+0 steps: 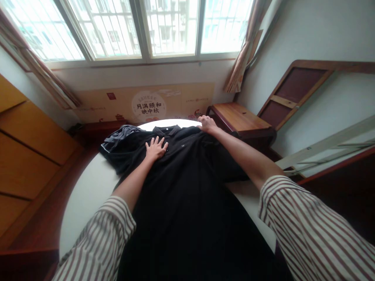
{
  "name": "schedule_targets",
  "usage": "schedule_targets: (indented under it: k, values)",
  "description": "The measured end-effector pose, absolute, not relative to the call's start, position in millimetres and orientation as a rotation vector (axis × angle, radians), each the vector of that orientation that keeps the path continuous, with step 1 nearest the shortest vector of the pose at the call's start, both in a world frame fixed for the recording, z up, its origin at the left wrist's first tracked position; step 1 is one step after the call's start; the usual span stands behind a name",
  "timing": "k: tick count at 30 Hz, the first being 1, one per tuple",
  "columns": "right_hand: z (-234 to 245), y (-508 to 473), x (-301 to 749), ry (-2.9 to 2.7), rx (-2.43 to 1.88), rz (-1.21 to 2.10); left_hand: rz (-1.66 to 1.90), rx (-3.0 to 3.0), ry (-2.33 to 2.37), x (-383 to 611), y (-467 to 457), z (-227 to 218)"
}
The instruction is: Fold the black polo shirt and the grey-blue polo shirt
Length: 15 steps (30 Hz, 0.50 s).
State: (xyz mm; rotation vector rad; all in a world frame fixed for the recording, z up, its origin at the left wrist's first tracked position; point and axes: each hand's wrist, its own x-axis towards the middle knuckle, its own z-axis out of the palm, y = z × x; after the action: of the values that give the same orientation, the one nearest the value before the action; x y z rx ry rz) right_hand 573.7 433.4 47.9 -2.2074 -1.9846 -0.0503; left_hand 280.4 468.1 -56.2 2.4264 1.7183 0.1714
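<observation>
A black polo shirt (187, 187) lies spread, collar away from me, over a round white table (84, 195). My left hand (156, 148) rests flat on the shirt's chest below the collar, fingers spread. My right hand (206, 123) reaches to the shirt's far right shoulder at the table's edge, fingers curled down on the fabric; whether it grips the cloth is unclear. A second dark garment (121, 136) with a grey lining lies bunched at the shirt's left shoulder.
A wooden side table (238, 117) stands beyond the round table at the right. A wooden cabinet (26, 144) lines the left wall. A printed cardboard panel (146, 103) leans under the window. A framed board (295, 93) leans on the right wall.
</observation>
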Motion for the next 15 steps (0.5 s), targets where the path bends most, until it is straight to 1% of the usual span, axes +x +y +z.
schedule_targets:
  k: [4,6,9,11,15]
  values:
    - [61.4,347.6,553.8,-2.066,-2.091,-0.197,0.186,2.429,1.706,281.0,467.7,-56.4]
    - [60.1,285.5,546.0,-2.143,-2.139,-0.163,0.187,2.429,1.711,281.1,468.5,-57.1]
    - [45.0,195.7,539.0,-2.183,-2.267,-0.038,0.181,2.43,1.716,281.2,469.0,-57.3]
    - [29.2,149.5,536.1,-2.101,-2.348,0.001,0.177,2.436,1.716,281.3,468.3,-56.3]
    - [-1.8,90.0,524.1,-2.13,-2.248,0.177,0.157,2.434,1.732,281.6,466.2,-53.0]
